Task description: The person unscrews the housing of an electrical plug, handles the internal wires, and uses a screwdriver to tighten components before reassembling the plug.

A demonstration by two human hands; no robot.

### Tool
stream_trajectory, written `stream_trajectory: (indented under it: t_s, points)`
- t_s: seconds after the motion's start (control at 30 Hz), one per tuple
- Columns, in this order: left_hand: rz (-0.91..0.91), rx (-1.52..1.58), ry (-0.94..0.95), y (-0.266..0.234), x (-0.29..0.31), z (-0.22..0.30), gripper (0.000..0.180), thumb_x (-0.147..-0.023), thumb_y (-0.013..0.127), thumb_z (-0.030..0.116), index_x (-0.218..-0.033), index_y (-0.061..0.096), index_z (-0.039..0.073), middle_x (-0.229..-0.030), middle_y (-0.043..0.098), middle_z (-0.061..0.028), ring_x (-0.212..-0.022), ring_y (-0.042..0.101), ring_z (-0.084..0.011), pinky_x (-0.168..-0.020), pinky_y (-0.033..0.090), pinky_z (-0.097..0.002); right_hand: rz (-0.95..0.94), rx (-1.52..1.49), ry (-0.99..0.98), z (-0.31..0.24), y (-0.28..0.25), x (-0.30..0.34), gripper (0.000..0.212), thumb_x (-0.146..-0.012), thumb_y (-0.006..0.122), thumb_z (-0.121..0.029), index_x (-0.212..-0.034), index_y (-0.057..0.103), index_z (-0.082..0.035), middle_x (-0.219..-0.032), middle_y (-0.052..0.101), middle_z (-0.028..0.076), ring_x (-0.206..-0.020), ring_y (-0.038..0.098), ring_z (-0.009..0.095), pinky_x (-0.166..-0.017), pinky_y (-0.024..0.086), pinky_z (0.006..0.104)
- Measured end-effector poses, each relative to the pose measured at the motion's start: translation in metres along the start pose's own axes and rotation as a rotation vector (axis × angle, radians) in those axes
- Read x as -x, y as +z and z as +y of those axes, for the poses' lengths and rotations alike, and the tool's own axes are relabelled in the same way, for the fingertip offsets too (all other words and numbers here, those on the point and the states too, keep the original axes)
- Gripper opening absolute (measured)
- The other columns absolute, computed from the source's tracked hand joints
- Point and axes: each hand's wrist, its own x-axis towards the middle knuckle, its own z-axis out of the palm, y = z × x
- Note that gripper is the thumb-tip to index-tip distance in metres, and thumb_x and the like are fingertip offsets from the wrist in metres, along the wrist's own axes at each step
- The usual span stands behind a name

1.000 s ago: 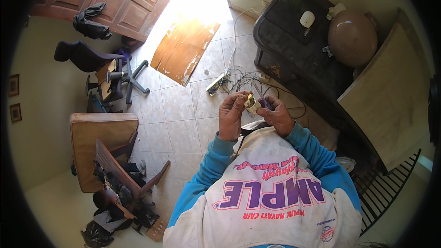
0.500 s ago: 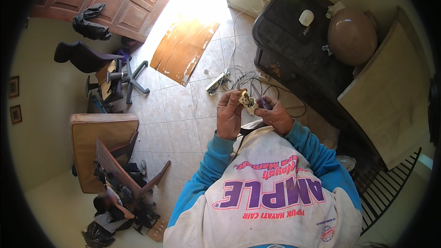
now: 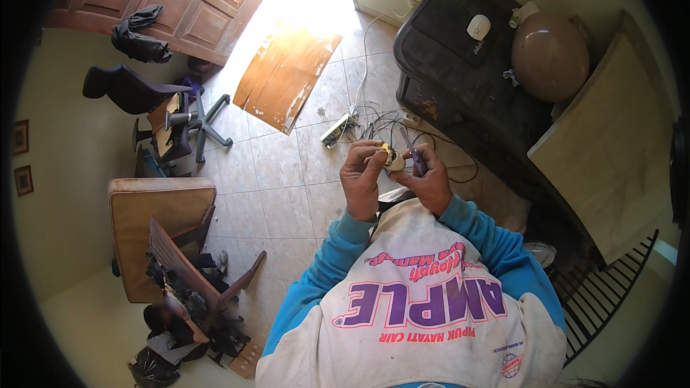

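Observation:
In front of my chest, my left hand [image 3: 362, 181] pinches a small cream electrical fitting [image 3: 394, 163] with a yellowish edge and a dark opening. Its exact kind is too small to tell. My right hand [image 3: 431, 185] is closed on a screwdriver [image 3: 417, 162] with a purple handle, its thin shaft pointing away from me. The right thumb and fingers also reach the near side of the fitting. Beyond my hands, a white power strip [image 3: 336, 131] lies on the tiles among a tangle of dark cables [image 3: 392, 123].
A black cabinet [image 3: 438, 50] stands at right, bearing a white mouse [image 3: 478, 27] and a brown rounded object [image 3: 551, 57]. A wooden board [image 3: 287, 79] lies by the bright doorway. At left are an office chair [image 3: 205, 121], a tan cushion [image 3: 144, 237] and another person [image 3: 172, 323].
The fitting has turned in my fingers and looks shorter from here. My right hand has tilted, bringing the screwdriver's handle and shaft into clearer view.

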Motion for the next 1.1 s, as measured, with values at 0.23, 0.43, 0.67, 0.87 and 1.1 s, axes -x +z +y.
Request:
stream_trajectory:
  t_s: [0.23, 0.43, 0.67, 0.87, 1.1]
  points:
    - [0.046, 0.017, -0.011, 0.001, 0.000, -0.007, 0.010, -0.089, 0.068, 0.011, -0.091, 0.065, 0.001, -0.103, 0.058, -0.0072, -0.093, 0.057, -0.0136, -0.082, 0.046, -0.0272, -0.025, 0.013, 0.014, -0.003, 0.003, -0.003, 0.045, -0.072, 0.084, -0.013, -0.105, 0.056, -0.003, -0.089, 0.061, 0.002, -0.080, 0.056, 0.007, -0.070, 0.047, 0.0233]
    - [0.077, 0.070, -0.053, 0.000, 0.002, -0.011, 0.010, -0.089, 0.067, 0.010, -0.092, 0.065, 0.001, -0.102, 0.059, -0.0066, -0.091, 0.058, -0.0130, -0.083, 0.046, -0.0272, -0.082, -0.026, 0.077, 0.006, 0.002, -0.005, 0.045, -0.074, 0.082, -0.012, -0.109, 0.056, 0.000, -0.092, 0.063, 0.003, -0.083, 0.057, 0.008, -0.073, 0.049, 0.0237]
    - [0.064, 0.056, -0.031, -0.001, 0.004, -0.011, 0.008, -0.089, 0.066, 0.009, -0.091, 0.064, 0.002, -0.104, 0.060, -0.0079, -0.093, 0.058, -0.0139, -0.084, 0.047, -0.0280, -0.075, -0.122, 0.088, 0.004, 0.002, -0.004, 0.045, -0.075, 0.082, -0.011, -0.111, 0.056, -0.001, -0.094, 0.063, 0.002, -0.084, 0.058, 0.007, -0.074, 0.049, 0.0225]
    - [-0.019, 0.004, -0.004, -0.001, 0.004, -0.002, 0.008, -0.089, 0.066, 0.008, -0.093, 0.063, 0.001, -0.106, 0.060, -0.0094, -0.095, 0.057, -0.0150, -0.085, 0.047, -0.0288, -0.061, -0.087, 0.063, 0.006, -0.002, -0.001, 0.044, -0.074, 0.082, -0.011, -0.110, 0.058, -0.002, -0.094, 0.062, 0.002, -0.084, 0.057, 0.007, -0.074, 0.048, 0.0229]
    - [-0.081, -0.102, 0.009, -0.003, 0.001, 0.000, 0.008, -0.089, 0.066, 0.006, -0.093, 0.062, 0.000, -0.107, 0.060, -0.0096, -0.096, 0.057, -0.0143, -0.083, 0.047, -0.0265, -0.024, 0.005, -0.036, 0.009, -0.001, 0.000, 0.042, -0.073, 0.083, -0.012, -0.107, 0.060, -0.003, -0.091, 0.060, 0.002, -0.080, 0.055, 0.007, -0.070, 0.047, 0.0238]
